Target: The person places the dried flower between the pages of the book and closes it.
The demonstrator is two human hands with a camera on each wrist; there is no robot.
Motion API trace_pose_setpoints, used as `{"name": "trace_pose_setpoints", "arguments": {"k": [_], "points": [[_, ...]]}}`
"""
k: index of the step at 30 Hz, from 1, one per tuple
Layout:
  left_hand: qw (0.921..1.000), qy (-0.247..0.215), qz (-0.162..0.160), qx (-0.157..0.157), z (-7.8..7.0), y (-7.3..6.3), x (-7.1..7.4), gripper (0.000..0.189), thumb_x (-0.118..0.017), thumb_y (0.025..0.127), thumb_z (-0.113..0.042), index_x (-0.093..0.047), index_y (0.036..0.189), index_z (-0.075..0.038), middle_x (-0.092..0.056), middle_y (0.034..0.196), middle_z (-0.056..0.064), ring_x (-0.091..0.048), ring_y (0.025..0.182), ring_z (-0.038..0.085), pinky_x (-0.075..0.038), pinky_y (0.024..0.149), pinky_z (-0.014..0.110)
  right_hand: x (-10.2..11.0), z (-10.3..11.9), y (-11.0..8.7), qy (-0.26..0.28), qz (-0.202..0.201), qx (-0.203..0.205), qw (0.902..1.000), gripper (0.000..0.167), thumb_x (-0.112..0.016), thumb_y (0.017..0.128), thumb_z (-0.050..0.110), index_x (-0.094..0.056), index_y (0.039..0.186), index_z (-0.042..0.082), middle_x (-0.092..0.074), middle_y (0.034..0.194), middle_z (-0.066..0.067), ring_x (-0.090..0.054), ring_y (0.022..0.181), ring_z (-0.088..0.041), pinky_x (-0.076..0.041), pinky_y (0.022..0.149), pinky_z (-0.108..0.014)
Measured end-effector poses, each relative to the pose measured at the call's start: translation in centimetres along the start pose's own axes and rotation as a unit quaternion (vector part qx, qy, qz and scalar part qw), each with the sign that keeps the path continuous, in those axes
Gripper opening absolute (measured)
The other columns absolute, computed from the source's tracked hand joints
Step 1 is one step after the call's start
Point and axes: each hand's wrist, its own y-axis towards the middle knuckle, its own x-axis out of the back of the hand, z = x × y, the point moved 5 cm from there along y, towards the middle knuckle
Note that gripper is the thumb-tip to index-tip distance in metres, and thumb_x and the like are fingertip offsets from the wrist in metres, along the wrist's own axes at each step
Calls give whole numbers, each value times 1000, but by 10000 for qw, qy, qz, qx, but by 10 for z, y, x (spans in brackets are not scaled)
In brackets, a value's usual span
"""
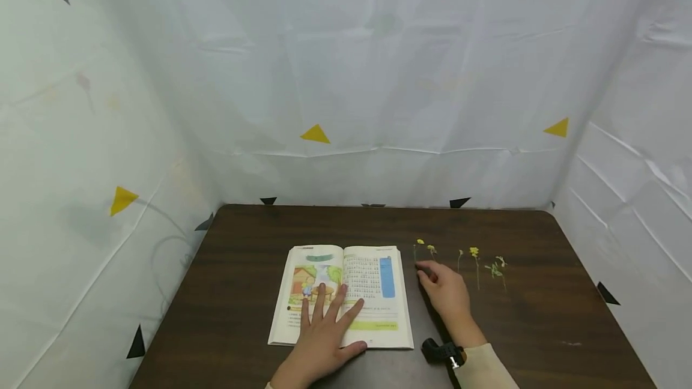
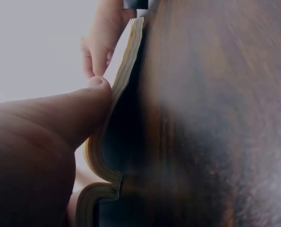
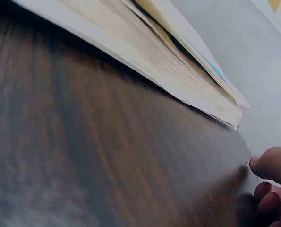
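An open book (image 1: 378,336) lies on the table, a coloured picture on its left page and text on its right. My left hand (image 1: 320,341) is spread flat across both pages, and in the left wrist view its thumb (image 2: 95,90) rests at the book's lower edge. Right of the book, my right hand (image 1: 450,298) pinches the lower stem of a small yellow flower (image 1: 420,242) between thumb and forefinger. In the right wrist view the fingertips (image 3: 268,163) show a thin pale bit at them. The stem's end is hidden by the fingers.
Several other small flower sprigs lie right of the book, among them a yellow one (image 1: 474,251) and a leafy one (image 1: 494,269). The dark wood table (image 1: 551,317) meets white sheeting (image 1: 378,179) at the back and sides. A black wrist strap (image 1: 443,352) sits on the right wrist.
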Motion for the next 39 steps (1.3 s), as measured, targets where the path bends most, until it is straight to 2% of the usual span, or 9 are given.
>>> {"name": "trace_pose_setpoints", "arguments": {"k": [4,9,14,19,23,26,30,33,39], "points": [[9999,-68,-128,-56,-2,1,4,80,-59,99,-76,-38,169,-44,-20,185,5,-4,169,53,-10,122,87,4,2,3,62,-207,129,9997,15,-82,99,21,-85,114,21,-60,67,5,-48,56,-12,-37,54,-29],[9996,-59,-229,-145,-2,2,3,80,-61,99,-74,-38,169,-44,-21,184,6,-5,168,55,-9,121,87,5,1,5,66,-266,119,9996,13,-82,99,24,-85,112,23,-61,66,7,-49,55,-11,-37,52,-29],[9997,-128,-139,-128,-3,2,2,80,-61,99,-75,-38,169,-44,-20,184,5,-4,169,54,-9,121,87,6,1,6,-109,-201,203,9995,10,-83,98,22,-85,108,19,-63,67,7,-49,55,-10,-38,52,-28],[9997,-239,-62,-77,-3,0,4,80,-62,98,-74,-39,168,-44,-20,184,5,-4,169,53,-9,122,86,9,9,10,-341,138,328,9988,9,-85,96,18,-82,105,17,-71,73,5,-53,59,-8,-42,55,-29],[9996,-241,-94,-62,-1,-2,5,79,-63,99,-73,-39,168,-44,-20,184,5,-3,169,53,-7,122,86,8,20,17,-476,652,272,9964,23,-82,99,19,-80,121,15,-75,79,-1,-54,58,-13,-40,56,-32],[9997,-230,-113,-59,1,-2,5,79,-62,99,-73,-39,168,-44,-20,184,5,-3,169,53,-7,122,86,7,27,22,-763,933,302,9922,35,-80,100,22,-77,134,12,-82,98,-10,-66,64,-20,-50,58,-39],[9996,-232,-130,-84,2,-1,5,80,-62,98,-75,-39,168,-45,-22,184,6,-5,168,54,-8,122,87,7,30,25,-1045,971,319,9893,32,-80,100,23,-78,130,11,-82,123,-15,-79,90,-30,-63,76,-51],[9996,-241,-117,-103,2,-1,2,80,-62,98,-75,-39,168,-44,-22,184,6,-4,168,54,-7,121,87,8,29,26,-1114,846,316,9897,25,-81,99,20,-80,122,13,-83,119,-14,-79,93,-33,-63,78,-53],[9996,-258,-55,-30,2,0,-2,80,-60,98,-76,-37,169,-46,-19,185,4,0,169,53,-3,122,85,9,28,30,-1421,821,435,9855,12,-81,98,18,-84,110,16,-84,104,-8,-76,77,-24,-61,66,-47]]}}
